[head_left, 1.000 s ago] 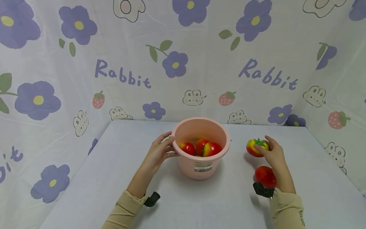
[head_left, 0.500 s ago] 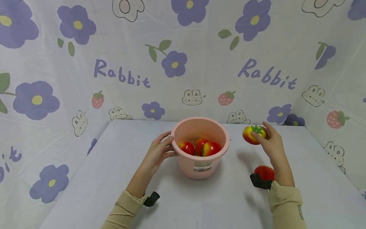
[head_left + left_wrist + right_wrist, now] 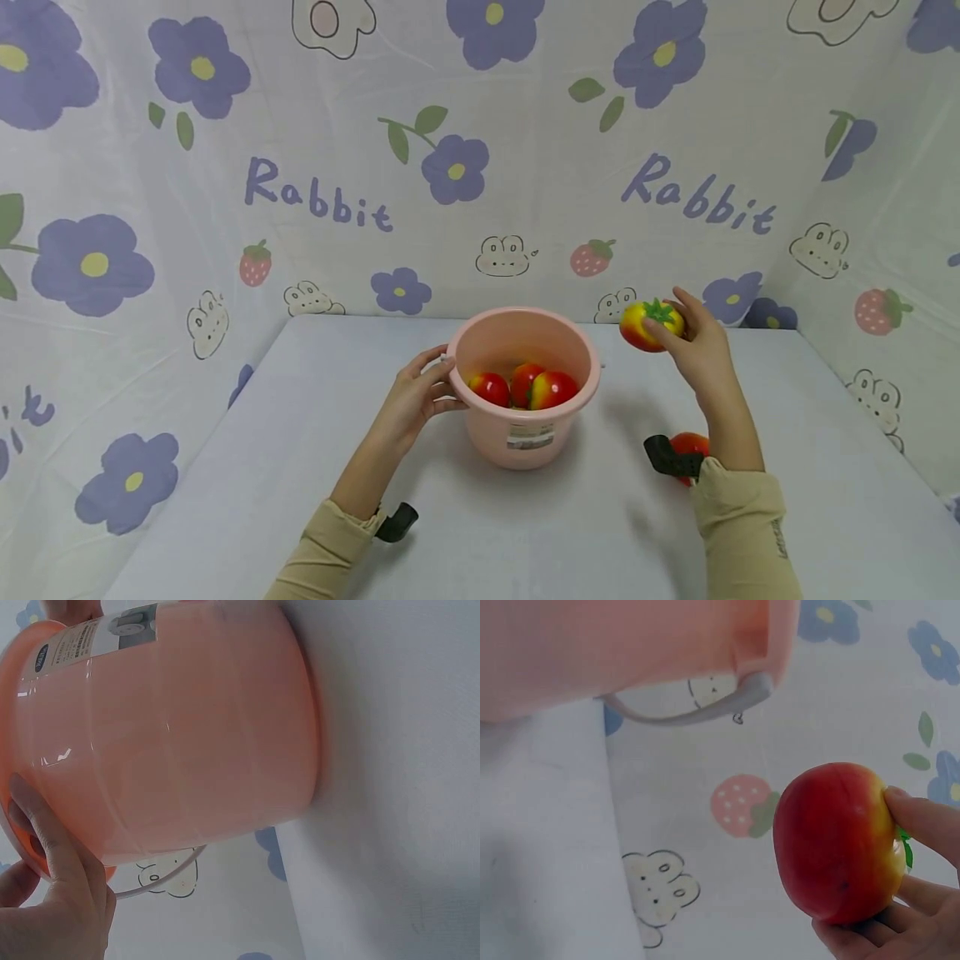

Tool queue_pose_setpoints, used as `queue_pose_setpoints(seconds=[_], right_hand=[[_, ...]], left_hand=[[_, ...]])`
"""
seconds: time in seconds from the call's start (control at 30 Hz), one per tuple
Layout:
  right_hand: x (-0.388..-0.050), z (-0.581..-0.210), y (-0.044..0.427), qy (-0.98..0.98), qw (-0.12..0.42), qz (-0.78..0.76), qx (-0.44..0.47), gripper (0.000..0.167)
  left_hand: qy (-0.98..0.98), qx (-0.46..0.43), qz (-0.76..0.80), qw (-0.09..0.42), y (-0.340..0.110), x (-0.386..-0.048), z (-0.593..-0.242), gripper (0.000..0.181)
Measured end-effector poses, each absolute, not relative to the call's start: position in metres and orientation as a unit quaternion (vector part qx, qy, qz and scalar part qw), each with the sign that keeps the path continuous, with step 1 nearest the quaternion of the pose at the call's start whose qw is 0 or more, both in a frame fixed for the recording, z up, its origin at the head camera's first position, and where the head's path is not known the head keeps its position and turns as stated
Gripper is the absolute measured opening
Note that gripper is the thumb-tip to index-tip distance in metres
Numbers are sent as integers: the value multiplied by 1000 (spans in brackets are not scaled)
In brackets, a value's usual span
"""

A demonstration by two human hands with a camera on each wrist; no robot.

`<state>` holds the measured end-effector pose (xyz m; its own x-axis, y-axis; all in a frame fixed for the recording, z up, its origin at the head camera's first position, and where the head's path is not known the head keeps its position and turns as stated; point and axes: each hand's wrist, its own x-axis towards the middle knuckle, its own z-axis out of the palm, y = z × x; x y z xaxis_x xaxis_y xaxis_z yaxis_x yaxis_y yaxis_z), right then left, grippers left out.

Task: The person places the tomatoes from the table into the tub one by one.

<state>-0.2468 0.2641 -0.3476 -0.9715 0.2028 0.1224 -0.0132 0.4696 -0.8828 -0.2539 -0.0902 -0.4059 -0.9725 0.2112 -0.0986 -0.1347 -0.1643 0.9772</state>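
Note:
A pink plastic bucket (image 3: 522,433) stands upright at the middle of the table. My left hand (image 3: 414,398) holds its rim at the left side; in the left wrist view the fingers (image 3: 46,825) lie against the outer wall below the rim. Inside the bucket are three red-and-yellow toy tomatoes (image 3: 553,390). To the right, my right hand (image 3: 701,346) grips another toy tomato (image 3: 637,327), red and yellow with a green leafy top, held above the table at about rim height. The right wrist view shows this tomato (image 3: 832,844) between thumb and fingers, apart from the bucket.
Another red tomato (image 3: 692,446) lies on the white table (image 3: 510,542), partly hidden behind the right wrist's black camera mount (image 3: 670,457). The bucket's pale handle (image 3: 690,716) hangs behind it. A flower-printed cloth (image 3: 510,100) closes off the back and sides.
My right hand has lifted the tomato off the table, up and slightly left toward the bucket. My left hand and the bucket have stayed in place.

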Motion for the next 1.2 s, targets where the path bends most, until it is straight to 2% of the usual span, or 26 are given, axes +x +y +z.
queue_pose_setpoints(seconds=[0.57, 1.2], right_hand=[[-252, -314, 222, -837, 132, 530, 33, 75], [-259, -291, 179, -819, 128, 553, 80, 70]], left_hand=[[632, 32, 766, 115, -91, -252, -405, 47], [628, 27, 769, 112, -90, -253, -405, 43]])
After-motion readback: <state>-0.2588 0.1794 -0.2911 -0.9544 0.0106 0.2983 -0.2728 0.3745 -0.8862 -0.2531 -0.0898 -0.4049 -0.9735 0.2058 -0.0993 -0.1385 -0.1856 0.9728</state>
